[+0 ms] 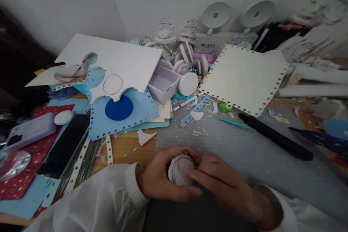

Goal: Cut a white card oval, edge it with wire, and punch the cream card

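— What's the biggest thing on your feed?

— The surface [125, 149], wooden where it's bare, with a grey cutting mat [239, 148] over its middle and right.

— Then?

— I see a white board [122, 56] with a ragged cut edge at back left, partly covering a blue sheet [103, 130]. Right of it lies a cream sheet [246, 79] with small holes punched along its borders.

— And the hands?

— Close together, near the middle. The left hand [163, 177] is cupped around a round white piece [179, 170], thumb on the near side. The right hand [224, 179] meets it from the right with its fingertips; whether it grips or only touches, I can't tell from here.

— Anything smaller?

— A dark-screened phone [66, 145] on the left, a black, pen-like tool [274, 136] on the mat, an open lilac box [160, 96] beside the board, a dark blue disc [119, 108] on the blue sheet, and a little green figure [225, 107].
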